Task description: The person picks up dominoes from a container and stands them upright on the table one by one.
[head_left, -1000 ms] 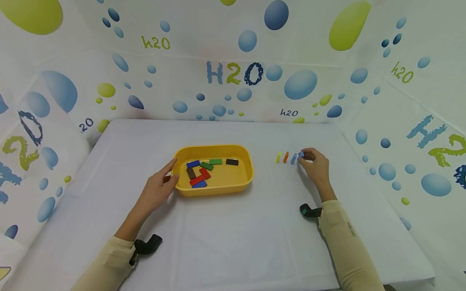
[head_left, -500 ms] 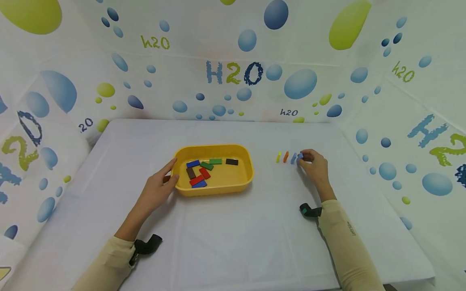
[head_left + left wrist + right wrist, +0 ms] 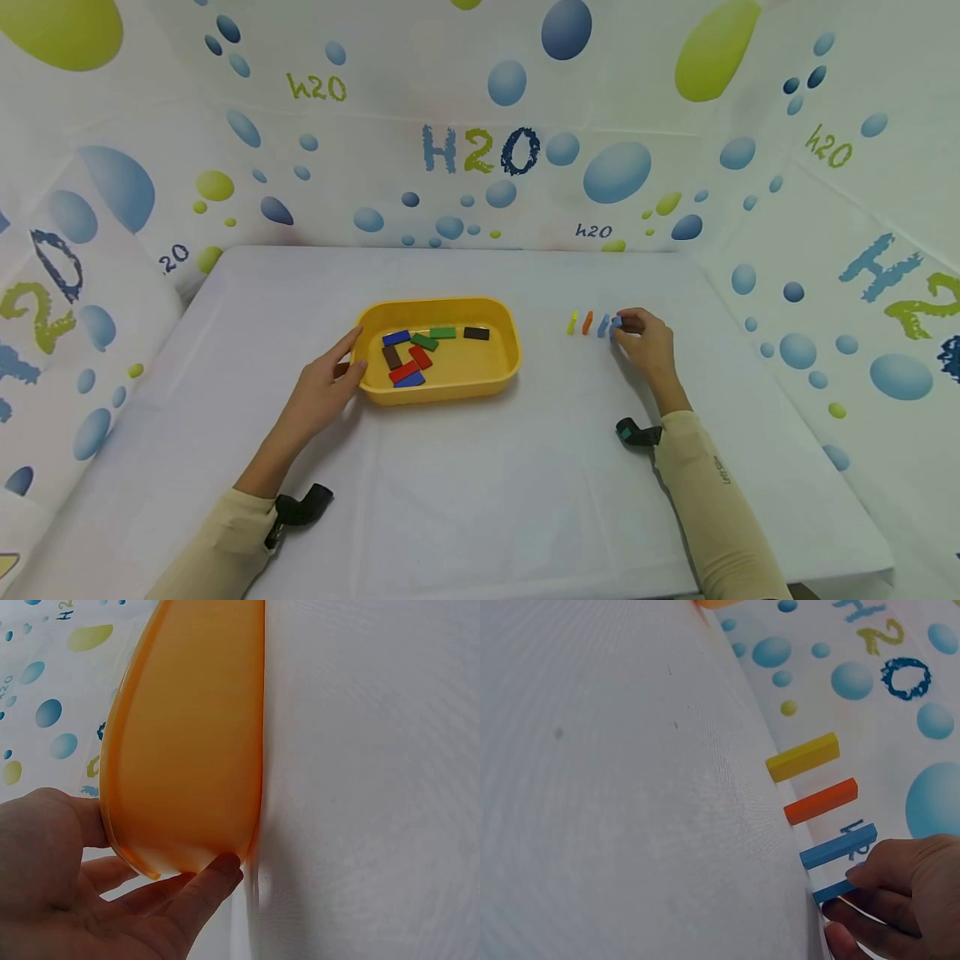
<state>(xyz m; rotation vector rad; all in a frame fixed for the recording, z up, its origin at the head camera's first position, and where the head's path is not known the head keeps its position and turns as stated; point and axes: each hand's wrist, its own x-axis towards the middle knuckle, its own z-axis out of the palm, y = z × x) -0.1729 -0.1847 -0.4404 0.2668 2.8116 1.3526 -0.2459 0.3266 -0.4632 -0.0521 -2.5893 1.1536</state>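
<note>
Left hand (image 3: 318, 396), fingers curled, grips the yellow plastic tray (image 3: 468, 360) left of centre, containing 8 flat coloured blocks (image 3: 421, 357); right of centre, right hand (image 3: 649, 343) pinches a partly hidden blue rectangular block (image 3: 834, 891) beside 3 upright blocks (image 3: 821, 801)

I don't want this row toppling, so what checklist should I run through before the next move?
1. Left hand holding the yellow tray: ok, at its left end.
2. Yellow block, orange block and inner blue block upright: ok.
3. Those three spaced apart: ok.
4. Right hand pinching the end blue block: ok.
5. End blue block standing unsupported: not ok, it is held.
6. Its base fully flat: cannot tell.
</note>
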